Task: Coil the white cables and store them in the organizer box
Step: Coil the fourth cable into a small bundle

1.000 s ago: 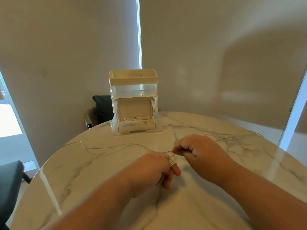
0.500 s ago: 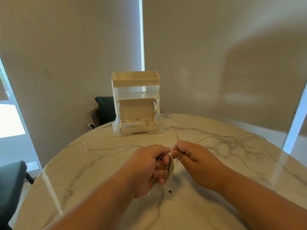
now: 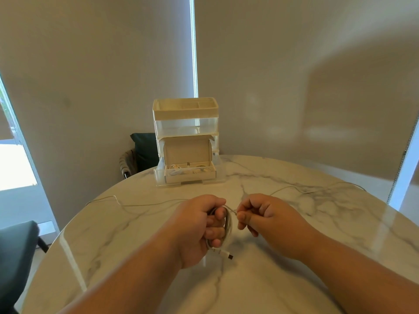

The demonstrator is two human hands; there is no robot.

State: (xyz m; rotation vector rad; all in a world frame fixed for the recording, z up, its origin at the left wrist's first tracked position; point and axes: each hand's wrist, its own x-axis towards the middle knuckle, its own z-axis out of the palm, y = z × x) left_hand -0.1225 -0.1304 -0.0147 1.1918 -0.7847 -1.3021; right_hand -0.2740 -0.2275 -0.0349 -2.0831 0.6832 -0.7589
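**White cable held in loops over the marble table**

The left hand (image 3: pixel 199 225) gripped a thin white cable (image 3: pixel 227 225) with its fingers curled through several loops. The loops hung upright just above the round white marble table (image 3: pixel 294 257). The cable's white plug with a metal tip (image 3: pixel 227 255) stuck out below the left hand, close to the tabletop.

The right hand (image 3: pixel 265 214) was just beside the coil, its fingers curled. It pinched the cable between thumb and forefinger where the strand left the top of the loops. From there a loose run of white cable (image 3: pixel 294 188) trailed across the table towards the right edge.

A second thin white strand (image 3: pixel 136 203) lay on the table to the left of the left hand. Whether it belonged to the same cable could not be told.

The cream and clear plastic organizer box (image 3: pixel 186 123) stood at the far edge of the table, well apart from both hands. Its bottom drawer was pulled out and held a small open cardboard box (image 3: pixel 189 152) containing coiled white cables.

A dark chair (image 3: pixel 145 148) stood behind the table.
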